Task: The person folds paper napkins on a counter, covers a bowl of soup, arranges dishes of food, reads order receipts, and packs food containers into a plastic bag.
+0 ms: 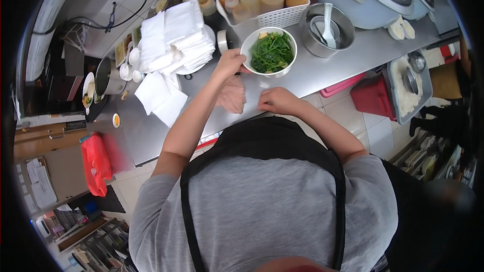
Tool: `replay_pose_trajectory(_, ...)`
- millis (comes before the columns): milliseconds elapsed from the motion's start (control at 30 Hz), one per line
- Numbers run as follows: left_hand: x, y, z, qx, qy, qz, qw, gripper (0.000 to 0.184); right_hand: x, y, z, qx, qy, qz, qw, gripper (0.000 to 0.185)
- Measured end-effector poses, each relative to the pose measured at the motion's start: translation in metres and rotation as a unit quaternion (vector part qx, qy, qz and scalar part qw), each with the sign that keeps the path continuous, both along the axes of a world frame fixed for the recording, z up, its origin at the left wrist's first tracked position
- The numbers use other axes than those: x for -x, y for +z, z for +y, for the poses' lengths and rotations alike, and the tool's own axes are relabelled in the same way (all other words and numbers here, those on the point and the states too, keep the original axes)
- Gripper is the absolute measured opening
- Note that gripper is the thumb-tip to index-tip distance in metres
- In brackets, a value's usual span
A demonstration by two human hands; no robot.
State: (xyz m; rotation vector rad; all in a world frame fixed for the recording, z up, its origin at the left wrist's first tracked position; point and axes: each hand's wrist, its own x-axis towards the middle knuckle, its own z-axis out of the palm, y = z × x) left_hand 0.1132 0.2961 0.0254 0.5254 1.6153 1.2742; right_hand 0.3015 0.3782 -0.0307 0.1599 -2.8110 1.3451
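Observation:
A white bowl of cooked leafy greens is held at its left rim by my left hand, over the steel counter. The thumb lies on the rim, and the other fingers go beneath the bowl. Close to the counter's front edge, my right hand is curled closed, apart from the bowl, with no object showing in it. Between my forearms a crumpled pinkish cloth lies on the counter.
Stacked white napkins lie left of the bowl, with spoons beside them. Behind stands a white basket of sauce bottles. A metal pot holding a ladle is to the right. Further right, a bin contains rice.

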Motion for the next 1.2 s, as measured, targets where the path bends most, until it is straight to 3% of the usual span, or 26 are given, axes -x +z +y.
replay_pose_trajectory(100, 0.006, 0.032, -0.038, -0.064, 0.030, 0.025, 0.997, 0.024, 0.026, 0.005, -0.013, 0.007, -0.066, 0.088, 0.994, 0.009)
replay_pose_trajectory(167, 0.010, 0.049, -0.071, -0.098, 0.062, 0.066, 0.991, 0.025, 0.029, 0.021, -0.014, 0.203, -0.186, 0.004, 0.961, 0.011)
replay_pose_trajectory(300, 0.027, 0.065, -0.145, -0.090, 0.146, 0.098, 0.980, 0.029, 0.018, 0.003, -0.001, 0.274, -0.277, 0.025, 0.921, 0.015)
replay_pose_trajectory(367, 0.031, 0.061, -0.178, -0.058, 0.167, 0.111, 0.978, 0.029, 0.006, 0.002, 0.006, 0.414, -0.344, 0.007, 0.843, 0.021)
replay_pose_trajectory(400, 0.032, 0.053, -0.196, -0.059, 0.167, 0.108, 0.978, 0.029, 0.001, 0.005, 0.006, 0.412, -0.345, 0.005, 0.843, 0.021)
replay_pose_trajectory(467, 0.033, 0.032, -0.226, -0.015, 0.180, 0.107, 0.978, 0.028, -0.004, 0.022, 0.006, 0.544, -0.359, 0.024, 0.758, 0.027)
replay_pose_trajectory(600, 0.020, -0.010, -0.270, 0.028, 0.202, 0.078, 0.976, 0.029, -0.006, 0.029, -0.004, 0.555, -0.360, 0.031, 0.749, 0.031)
replay_pose_trajectory(800, 0.005, -0.064, -0.294, 0.044, 0.231, 0.060, 0.970, 0.026, 0.008, 0.011, -0.011, 0.464, -0.404, 0.052, 0.786, 0.036)
replay_pose_trajectory(900, -0.002, -0.057, -0.287, 0.028, 0.238, 0.051, 0.969, 0.026, 0.015, 0.001, 0.004, 0.462, -0.436, 0.034, 0.771, 0.037)
replay_pose_trajectory(967, -0.002, -0.057, -0.283, 0.029, 0.240, 0.054, 0.969, 0.027, 0.025, -0.007, 0.020, 0.522, -0.469, 0.075, 0.708, 0.036)
replay_pose_trajectory(1000, -0.003, -0.057, -0.282, 0.035, 0.241, 0.057, 0.968, 0.027, 0.031, -0.018, 0.031, 0.520, -0.469, 0.078, 0.710, 0.036)
replay_pose_trajectory(1067, -0.005, -0.053, -0.281, 0.034, 0.236, 0.056, 0.969, 0.028, 0.043, -0.040, 0.056, 0.298, -0.506, 0.142, 0.797, 0.035)
replay_pose_trajectory(1100, -0.005, -0.052, -0.280, 0.037, 0.232, 0.055, 0.971, 0.028, 0.048, -0.034, 0.064, 0.297, -0.507, 0.145, 0.797, 0.035)
replay_pose_trajectory(1133, -0.005, -0.052, -0.280, 0.042, 0.234, 0.056, 0.970, 0.028, 0.053, -0.026, 0.072, 0.079, -0.514, 0.081, 0.850, 0.037)
replay_pose_trajectory(1167, -0.004, -0.052, -0.281, 0.040, 0.232, 0.056, 0.970, 0.028, 0.058, -0.019, 0.079, -0.143, -0.495, 0.012, 0.857, 0.038)
replay_pose_trajectory(1200, -0.003, -0.053, -0.281, 0.045, 0.228, 0.052, 0.971, 0.032, 0.065, -0.025, 0.092, -0.143, -0.496, 0.013, 0.856, 0.038)
